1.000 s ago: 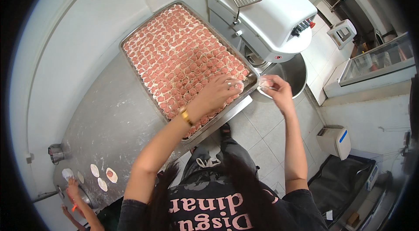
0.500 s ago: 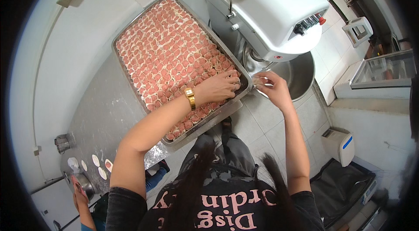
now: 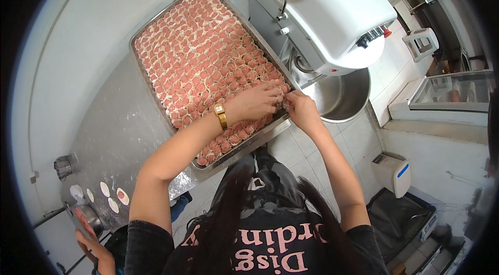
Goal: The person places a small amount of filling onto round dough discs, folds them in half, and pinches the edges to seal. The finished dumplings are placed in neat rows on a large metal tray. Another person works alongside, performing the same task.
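Note:
A large metal tray (image 3: pixel 150 88) is packed with rows of small open-topped dumplings (image 3: pixel 200 51), pink filling ringed by pale wrappers. At the tray's right corner, near the mixer, my two hands almost meet. My left hand (image 3: pixel 253 102), below a gold wristwatch (image 3: pixel 221 115), reaches across the tray with fingers curled down at the dumplings; what its fingertips hold is hidden. My right hand (image 3: pixel 304 111) is closed in a pinch beside the left fingertips, over the tray's edge. A small dumpling (image 3: pixel 287 102) shows partly at its fingertips.
A white mixer (image 3: pixel 327 15) with a steel bowl (image 3: pixel 340 95) stands right of the tray. Oval wrappers (image 3: pixel 113 205), one with filling, lie on the floury metal table (image 3: pixel 114 134). At lower left, another person's hand (image 3: pixel 93 246) is beside a bowl of pink filling (image 3: pixel 86 220).
My right hand has moved left, from beyond the tray's corner to beside my left fingertips. My left hand stays at the same dumplings. The other person's hand has shifted down off the bowl.

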`<state>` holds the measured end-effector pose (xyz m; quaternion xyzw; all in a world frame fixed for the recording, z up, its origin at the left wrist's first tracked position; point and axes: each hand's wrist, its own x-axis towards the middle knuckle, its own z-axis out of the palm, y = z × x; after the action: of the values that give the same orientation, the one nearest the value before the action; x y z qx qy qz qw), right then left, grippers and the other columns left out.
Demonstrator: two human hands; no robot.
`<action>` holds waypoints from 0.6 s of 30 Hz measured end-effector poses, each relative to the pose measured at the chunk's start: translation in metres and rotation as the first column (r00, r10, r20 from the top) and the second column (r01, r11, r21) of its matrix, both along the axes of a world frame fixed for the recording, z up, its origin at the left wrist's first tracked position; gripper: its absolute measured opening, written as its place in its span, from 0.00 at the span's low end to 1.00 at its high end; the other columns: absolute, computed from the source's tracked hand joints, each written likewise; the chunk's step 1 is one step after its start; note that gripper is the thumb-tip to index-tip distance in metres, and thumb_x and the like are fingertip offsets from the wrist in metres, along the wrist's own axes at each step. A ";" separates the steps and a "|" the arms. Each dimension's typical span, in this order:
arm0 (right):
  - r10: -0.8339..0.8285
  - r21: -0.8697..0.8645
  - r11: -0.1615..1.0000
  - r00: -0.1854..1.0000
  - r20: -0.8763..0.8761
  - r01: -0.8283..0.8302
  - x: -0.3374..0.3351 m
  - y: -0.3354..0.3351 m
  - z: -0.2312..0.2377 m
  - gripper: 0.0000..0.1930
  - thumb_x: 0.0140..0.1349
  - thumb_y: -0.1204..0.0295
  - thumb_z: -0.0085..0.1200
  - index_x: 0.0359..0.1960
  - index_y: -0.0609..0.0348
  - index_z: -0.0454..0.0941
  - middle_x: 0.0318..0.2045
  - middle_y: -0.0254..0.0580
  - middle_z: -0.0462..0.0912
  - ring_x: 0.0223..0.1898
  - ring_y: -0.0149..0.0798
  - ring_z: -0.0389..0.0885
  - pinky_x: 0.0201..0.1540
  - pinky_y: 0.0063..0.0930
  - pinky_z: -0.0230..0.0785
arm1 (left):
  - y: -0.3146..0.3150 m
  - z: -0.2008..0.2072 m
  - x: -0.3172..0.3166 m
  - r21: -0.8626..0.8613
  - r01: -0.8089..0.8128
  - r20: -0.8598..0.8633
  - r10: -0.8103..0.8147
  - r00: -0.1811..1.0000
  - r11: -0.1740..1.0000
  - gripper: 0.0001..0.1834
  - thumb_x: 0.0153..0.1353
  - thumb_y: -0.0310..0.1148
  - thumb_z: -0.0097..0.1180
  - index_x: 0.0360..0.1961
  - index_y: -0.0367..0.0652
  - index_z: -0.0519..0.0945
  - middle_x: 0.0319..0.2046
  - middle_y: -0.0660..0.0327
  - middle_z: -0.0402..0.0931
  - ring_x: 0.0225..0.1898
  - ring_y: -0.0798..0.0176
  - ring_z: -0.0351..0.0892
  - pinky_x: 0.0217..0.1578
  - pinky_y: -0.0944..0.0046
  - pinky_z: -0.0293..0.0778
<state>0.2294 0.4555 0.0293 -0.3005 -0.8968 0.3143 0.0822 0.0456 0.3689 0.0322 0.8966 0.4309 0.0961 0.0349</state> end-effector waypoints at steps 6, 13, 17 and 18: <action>0.015 0.047 0.999 0.995 0.103 -0.020 -0.008 -0.008 0.000 0.07 0.51 0.78 0.53 0.33 0.64 0.78 0.33 0.54 0.79 0.35 0.57 0.79 0.39 0.48 0.72 | -0.001 0.001 -0.005 0.027 -0.017 0.024 0.016 1.000 0.999 0.07 0.48 0.30 0.55 0.28 0.50 0.83 0.50 0.62 0.73 0.61 0.59 0.64 0.68 0.50 0.51; 0.053 -0.039 0.998 0.979 0.195 -0.046 -0.013 -0.003 0.001 0.07 0.50 0.76 0.55 0.31 0.66 0.79 0.29 0.58 0.80 0.36 0.58 0.79 0.40 0.48 0.72 | -0.002 0.003 -0.008 0.007 -0.032 0.023 0.031 0.999 0.999 0.08 0.48 0.30 0.55 0.30 0.52 0.83 0.47 0.66 0.75 0.59 0.61 0.65 0.67 0.51 0.51; 0.108 -0.146 0.987 0.952 0.287 -0.068 -0.021 0.008 -0.001 0.14 0.48 0.70 0.60 0.34 0.68 0.78 0.31 0.59 0.81 0.39 0.58 0.80 0.42 0.46 0.72 | -0.001 -0.002 -0.008 -0.045 -0.036 -0.019 0.035 0.999 0.998 0.10 0.49 0.30 0.55 0.32 0.55 0.84 0.45 0.66 0.74 0.56 0.62 0.67 0.67 0.52 0.52; 0.108 -0.187 0.981 0.944 0.312 -0.051 -0.023 0.011 0.000 0.16 0.47 0.69 0.62 0.35 0.68 0.77 0.32 0.59 0.81 0.40 0.58 0.80 0.43 0.45 0.72 | -0.001 -0.003 -0.008 -0.013 -0.036 0.015 0.037 0.999 0.999 0.10 0.49 0.30 0.55 0.32 0.56 0.84 0.44 0.66 0.74 0.55 0.62 0.67 0.67 0.52 0.52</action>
<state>0.2068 0.4669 0.0295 -0.3170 -0.8784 0.3423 -0.1042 0.0376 0.3676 0.0289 0.8876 0.4475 0.1009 0.0422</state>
